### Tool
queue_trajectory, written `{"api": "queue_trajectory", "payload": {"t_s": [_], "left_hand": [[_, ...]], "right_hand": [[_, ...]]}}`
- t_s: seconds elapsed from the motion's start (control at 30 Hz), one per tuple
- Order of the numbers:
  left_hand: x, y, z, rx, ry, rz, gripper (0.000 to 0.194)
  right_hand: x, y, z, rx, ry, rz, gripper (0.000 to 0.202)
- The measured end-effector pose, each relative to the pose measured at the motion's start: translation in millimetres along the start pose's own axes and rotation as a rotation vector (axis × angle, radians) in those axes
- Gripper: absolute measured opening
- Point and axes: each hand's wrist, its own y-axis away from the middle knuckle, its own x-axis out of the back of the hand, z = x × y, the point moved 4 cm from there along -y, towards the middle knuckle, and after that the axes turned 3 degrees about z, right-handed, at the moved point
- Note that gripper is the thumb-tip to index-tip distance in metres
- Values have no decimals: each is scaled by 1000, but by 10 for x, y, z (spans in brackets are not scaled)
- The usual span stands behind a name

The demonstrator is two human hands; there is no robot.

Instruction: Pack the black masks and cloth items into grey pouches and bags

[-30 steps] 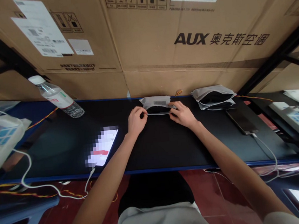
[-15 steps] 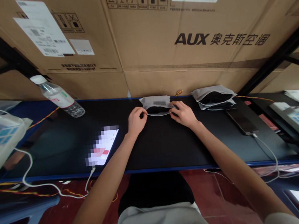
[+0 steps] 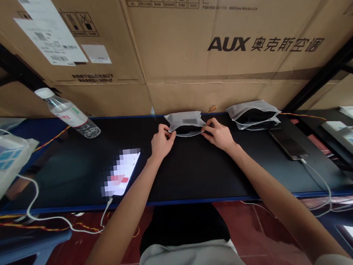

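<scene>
Pouch [image 3: 184, 117] on table [image 3: 195, 168], bottle [image 3: 73, 116] left, other pouches [image 3: 252, 107] right, carton [image 3: 184, 56] behind

A capped bottle [image 3: 74, 117] is noted before a cardboard box [image 3: 180, 44] marked AUX; a lit phone [image 3: 123, 173] and a dark phone [image 3: 287, 143] are each found cabled.

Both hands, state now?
Left hand: closed, pinching the left side of a rectangular frosted-white plastic pouch.
Right hand: closed, pinching that pouch's right side.
</scene>
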Motion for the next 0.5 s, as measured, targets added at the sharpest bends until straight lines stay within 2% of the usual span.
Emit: {"api": "queue_trajectory", "payload": {"t_s": [0.17, 0.5], "left_hand": [[-16, -1, 2, -40, 62, -22, 11], [1, -31, -19, -44, 127, 15, 16]], "right_hand": [[-5, -15, -29, -12, 59, -56, 28], [16, -49, -71, 61, 90, -66, 25]]}}
